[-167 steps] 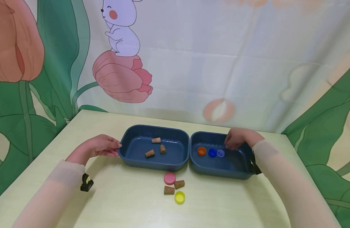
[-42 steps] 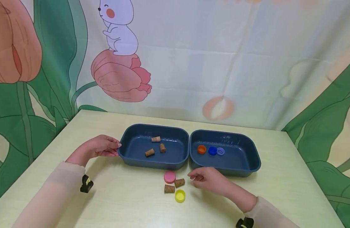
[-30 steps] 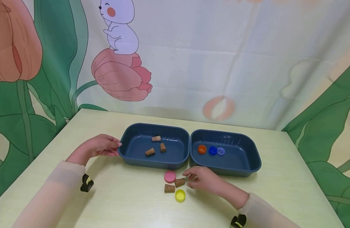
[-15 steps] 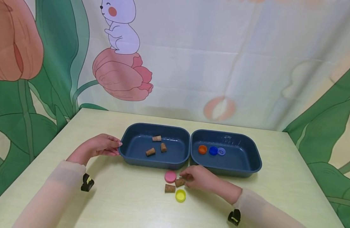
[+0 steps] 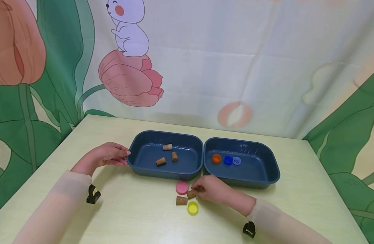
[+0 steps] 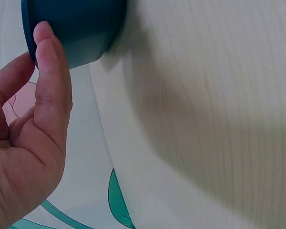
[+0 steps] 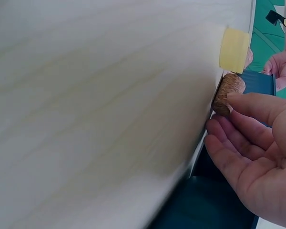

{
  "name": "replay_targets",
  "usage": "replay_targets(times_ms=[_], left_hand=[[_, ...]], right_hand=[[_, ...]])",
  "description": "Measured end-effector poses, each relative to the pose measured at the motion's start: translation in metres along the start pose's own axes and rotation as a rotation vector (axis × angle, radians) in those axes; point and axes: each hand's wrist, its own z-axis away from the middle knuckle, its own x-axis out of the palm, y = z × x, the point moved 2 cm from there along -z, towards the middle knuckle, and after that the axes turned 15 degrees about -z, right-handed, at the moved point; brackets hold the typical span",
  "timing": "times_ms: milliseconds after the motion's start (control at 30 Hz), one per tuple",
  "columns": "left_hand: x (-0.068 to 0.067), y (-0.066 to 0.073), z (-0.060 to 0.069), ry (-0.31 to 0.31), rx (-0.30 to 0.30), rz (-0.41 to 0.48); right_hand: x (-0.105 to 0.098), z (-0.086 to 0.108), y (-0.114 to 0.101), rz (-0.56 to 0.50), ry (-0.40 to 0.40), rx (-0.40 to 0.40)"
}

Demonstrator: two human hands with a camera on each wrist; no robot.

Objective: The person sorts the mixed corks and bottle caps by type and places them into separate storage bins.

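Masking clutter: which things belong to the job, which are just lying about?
Job, likely:
right hand at right cork
left cork, pink cap, yellow cap
left hand pinching left tray, three corks inside
right tray, three caps inside

Surroundings, likely:
black wrist pieces, printed backdrop, table

The right hand has left the right-hand tray and come down to the worktop, moving leftward to the cork beside the pink cap. Its thumb and fingers, apart from that cork 1.4 seconds ago, now pinch its end.
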Motion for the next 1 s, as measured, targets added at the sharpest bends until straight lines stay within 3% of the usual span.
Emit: replay_targets(times_ms=[200,1000], left_hand=[[-0.0012,-0.0003,-0.0005,0.002,0.0,0.0],[-0.0007,-0.0001,0.0,-0.007,0.015,0.0]], right_hand=[[-0.0002,-0.0011,-0.0013,0.05,0.006,-0.025],[-0.0019,-0.0013,-0.0058,0.046,-0.009,0.001]])
